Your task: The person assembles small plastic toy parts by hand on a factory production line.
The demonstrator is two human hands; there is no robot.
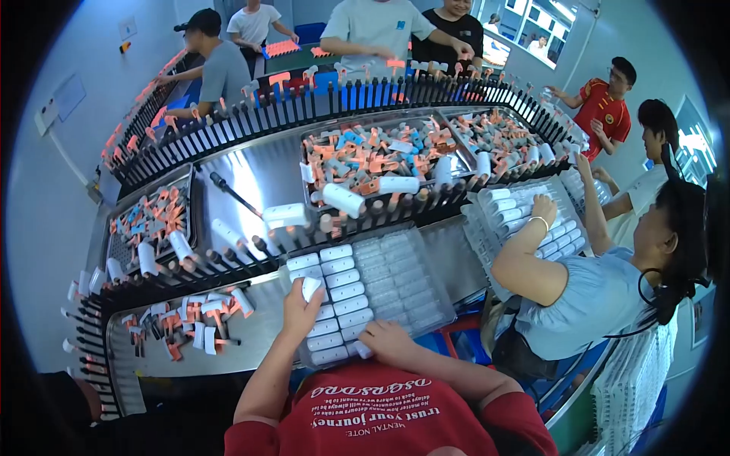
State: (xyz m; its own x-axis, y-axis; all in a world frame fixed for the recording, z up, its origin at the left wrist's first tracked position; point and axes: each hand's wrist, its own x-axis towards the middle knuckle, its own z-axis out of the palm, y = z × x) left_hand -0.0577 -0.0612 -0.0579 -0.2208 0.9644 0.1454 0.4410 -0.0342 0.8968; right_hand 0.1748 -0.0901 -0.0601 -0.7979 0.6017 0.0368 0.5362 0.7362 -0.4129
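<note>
A clear plastic tray (407,285) with moulded pockets lies before me, tilted a little. White rounded shells (348,290) fill its two left columns, while the pockets on its right side are bare. My left hand (298,313) is closed on a white shell (311,287) held above the left column. At the tray's near edge, my right hand (389,343) has its fingers bent around another white shell (363,349) by the end of the second column. Part of that shell is hidden by the fingers.
Behind the tray runs a moving-line rack of black posts (258,245), some capped with white shells. Metal trays (308,182) hold orange, grey and blue pieces. At left lies a heap of white-and-orange parts (204,323). A co-worker's arm (525,254) works over another tray at right.
</note>
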